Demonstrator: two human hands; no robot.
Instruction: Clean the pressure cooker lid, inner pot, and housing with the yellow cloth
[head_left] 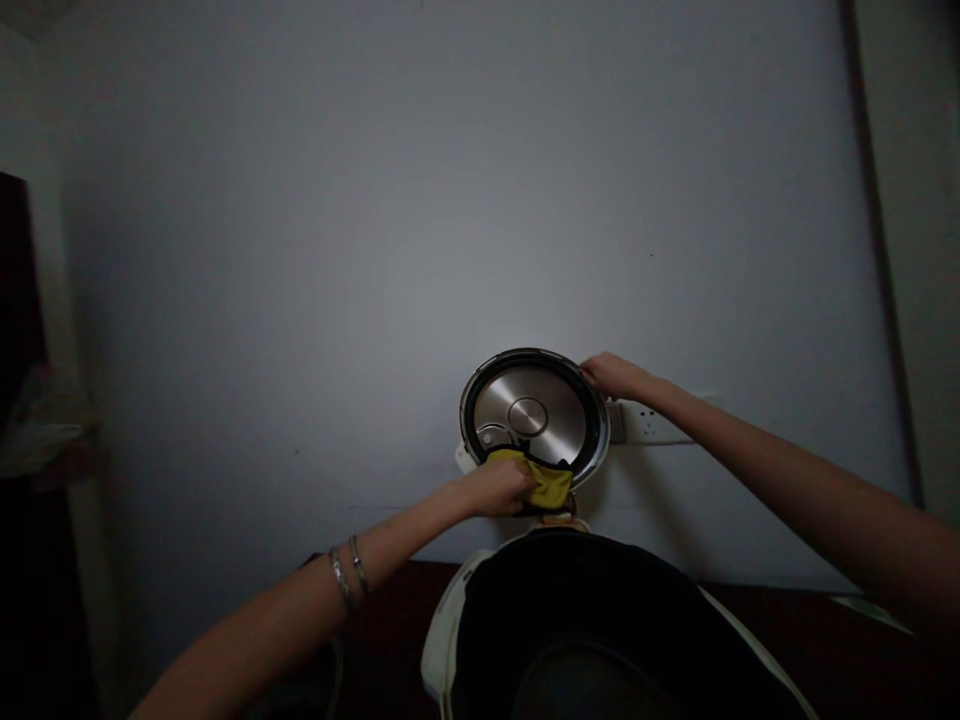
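A white rice cooker stands open in front of me, its dark inner pot showing. Its round lid is raised upright against the wall, steel inner plate facing me. My left hand is closed on a yellow cloth and presses it against the lid's lower rim. My right hand grips the lid's upper right edge, fingers curled over the rim. Two bangles sit on my left wrist.
A plain grey wall fills the background. A white socket strip is on the wall behind my right wrist. The cooker rests on a dark wooden surface. Dim, blurred objects sit at the far left.
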